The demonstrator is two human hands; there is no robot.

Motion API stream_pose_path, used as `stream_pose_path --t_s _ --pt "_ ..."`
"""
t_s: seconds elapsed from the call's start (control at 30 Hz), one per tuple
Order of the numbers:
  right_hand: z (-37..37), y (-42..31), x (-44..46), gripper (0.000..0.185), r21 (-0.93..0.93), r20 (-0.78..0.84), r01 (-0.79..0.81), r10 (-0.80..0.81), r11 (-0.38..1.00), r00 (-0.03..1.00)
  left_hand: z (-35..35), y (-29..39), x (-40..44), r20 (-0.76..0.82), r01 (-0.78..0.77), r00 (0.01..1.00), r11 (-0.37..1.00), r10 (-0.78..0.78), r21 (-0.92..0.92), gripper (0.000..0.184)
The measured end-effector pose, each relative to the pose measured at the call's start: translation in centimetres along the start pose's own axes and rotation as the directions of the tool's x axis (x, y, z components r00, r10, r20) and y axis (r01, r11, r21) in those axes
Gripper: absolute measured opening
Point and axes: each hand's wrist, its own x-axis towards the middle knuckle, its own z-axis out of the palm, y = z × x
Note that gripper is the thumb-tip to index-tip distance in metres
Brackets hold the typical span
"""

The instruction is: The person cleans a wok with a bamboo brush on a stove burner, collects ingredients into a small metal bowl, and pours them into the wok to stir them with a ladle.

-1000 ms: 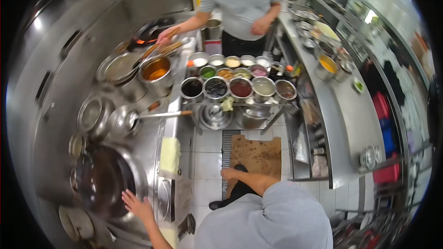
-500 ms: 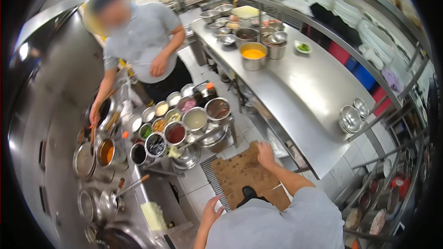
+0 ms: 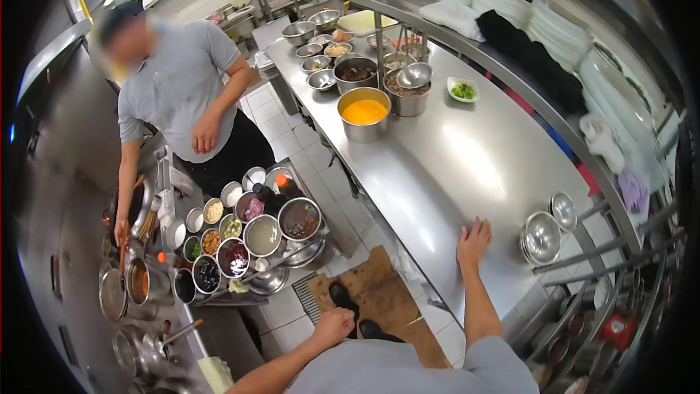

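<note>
My right hand (image 3: 474,241) is over the near edge of the steel worktable (image 3: 503,175), fingers apart and nothing held. It seems to rest on the surface. Stacked metal bowls (image 3: 541,239) sit on the table to its right. Close to my waist, my left hand (image 3: 334,326) is curled into a loose fist, with no object showing in it. Below it are my black shoes (image 3: 343,294) on a stained brown floor mat (image 3: 375,284). Left of that hand stands a rack of metal pots, among them one with red sauce (image 3: 235,257).
A co-worker (image 3: 175,66) stands at the stove side, one hand down among the pots. On the worktable are a pot of orange liquid (image 3: 364,113), a white dish of chopped greens (image 3: 462,90) and several bowls. Metal shelving (image 3: 620,277) rises at the right.
My right hand has risen from above the floor mat to the worktable. My left hand has gone from open to curled. The view has shifted, bringing the table nearer.
</note>
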Motion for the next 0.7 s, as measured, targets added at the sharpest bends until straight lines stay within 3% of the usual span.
stream_pose_path --t_s 0.1,0.2,0.27,0.37,0.43,0.53,0.7 --pt "0.4 -0.1 0.2 0.050 0.002 0.008 0.012 -0.012 1.000 1.000 1.0 -0.1 6.2 0.135 -0.105 0.985 0.995 0.103 0.005 0.009" --pt "0.8 -0.3 0.3 0.046 -0.053 0.057 -0.010 0.013 0.999 0.998 0.3 -1.2 14.2 0.330 -0.330 0.896 0.943 0.297 0.049 0.033" --pt "1.0 -0.6 0.9 0.046 -0.063 0.055 0.000 0.004 0.998 0.998 1.7 -4.2 20.3 0.262 -0.454 0.876 0.876 0.405 0.163 0.044" --pt "0.2 -1.0 1.2 0.047 -0.045 0.082 0.014 -0.010 0.999 0.997 1.7 -5.9 30.7 0.241 -0.416 0.901 0.874 0.360 0.251 0.048" --pt "0.1 -1.6 1.3 0.047 -0.061 0.126 -0.017 0.024 0.998 0.992 1.9 -7.9 36.3 0.037 -0.377 0.921 0.865 0.388 0.332 0.051" --pt "0.8 -1.5 1.3 0.048 -0.103 0.134 0.013 0.001 0.995 0.991 2.8 -9.6 40.4 -0.076 -0.351 0.918 0.886 0.389 0.304 0.050" --pt "1.7 -0.8 1.7 0.049 -0.114 0.164 0.002 0.017 0.993 0.986 1.9 -9.3 41.0 -0.041 -0.320 0.940 0.915 0.339 0.245 0.042"
